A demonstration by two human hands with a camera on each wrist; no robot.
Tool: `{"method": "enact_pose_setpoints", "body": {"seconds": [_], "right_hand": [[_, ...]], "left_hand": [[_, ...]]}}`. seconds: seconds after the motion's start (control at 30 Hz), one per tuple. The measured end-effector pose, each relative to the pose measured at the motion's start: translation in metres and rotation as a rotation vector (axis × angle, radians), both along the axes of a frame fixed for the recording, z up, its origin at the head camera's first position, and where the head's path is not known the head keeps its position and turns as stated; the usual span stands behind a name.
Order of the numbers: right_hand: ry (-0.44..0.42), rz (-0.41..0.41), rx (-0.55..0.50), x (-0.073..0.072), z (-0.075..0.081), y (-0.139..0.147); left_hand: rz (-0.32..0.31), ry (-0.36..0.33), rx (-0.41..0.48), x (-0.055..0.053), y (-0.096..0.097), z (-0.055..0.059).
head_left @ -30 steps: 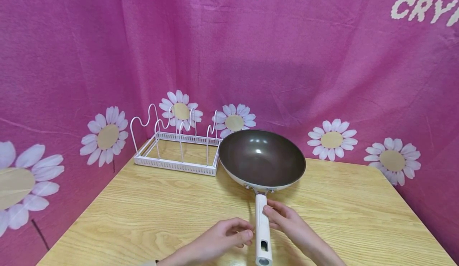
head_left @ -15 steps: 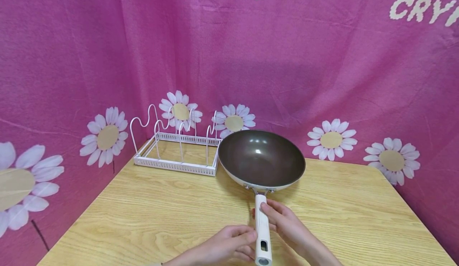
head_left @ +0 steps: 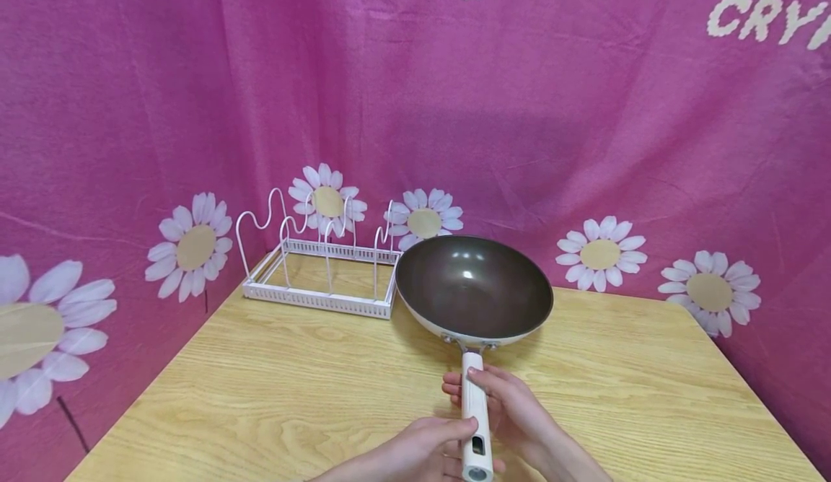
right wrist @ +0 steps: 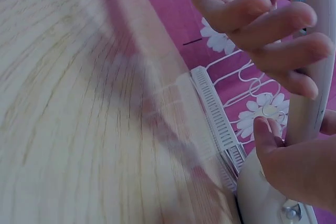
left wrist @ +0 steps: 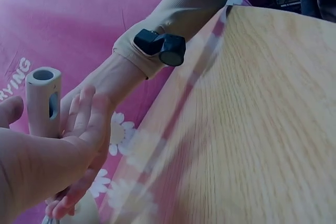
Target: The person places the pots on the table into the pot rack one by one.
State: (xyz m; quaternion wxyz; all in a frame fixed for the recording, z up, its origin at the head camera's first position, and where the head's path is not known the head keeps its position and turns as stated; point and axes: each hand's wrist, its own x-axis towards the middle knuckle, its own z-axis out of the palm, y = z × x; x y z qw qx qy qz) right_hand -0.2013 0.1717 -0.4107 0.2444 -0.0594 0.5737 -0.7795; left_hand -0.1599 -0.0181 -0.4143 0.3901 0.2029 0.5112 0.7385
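A wok point(head_left: 474, 287) with a dark inside and a pale outside sits at the middle of the table, its off-white handle point(head_left: 475, 395) towards me. My right hand point(head_left: 522, 417) grips the handle nearer the bowl, thumb on top and fingertips showing past its left side. Closer to the handle's end, my left hand point(head_left: 415, 453) holds it, thumb over the top and fingers underneath. In the left wrist view the slotted handle end point(left wrist: 43, 98) stands between thumb and fingers. Both hands point(right wrist: 299, 166) show around the handle in the right wrist view.
A white wire rack point(head_left: 318, 301) with upright looped dividers stands left of the wok, close beside it. The wooden table point(head_left: 260, 395) meets a pink flowered cloth point(head_left: 506, 143) at the back and sides.
My left hand has come right, from beside the handle to holding it near its end. My right fingers have reached further round underneath. The wok and rack have not moved.
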Motion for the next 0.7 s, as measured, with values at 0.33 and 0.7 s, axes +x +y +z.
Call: {"method": "enact_pose_setpoints", "body": {"seconds": [0.33, 0.7], "right_hand": [[-0.038, -0.053, -0.019, -0.001, -0.001, -0.004], [-0.138, -0.056, -0.229, -0.009, 0.001, -0.011]], "left_hand": [[-0.078, -0.065, 0.081, -0.001, 0.011, 0.0], [-0.065, -0.136, 0.08, 0.005, 0.023, 0.002]]}}
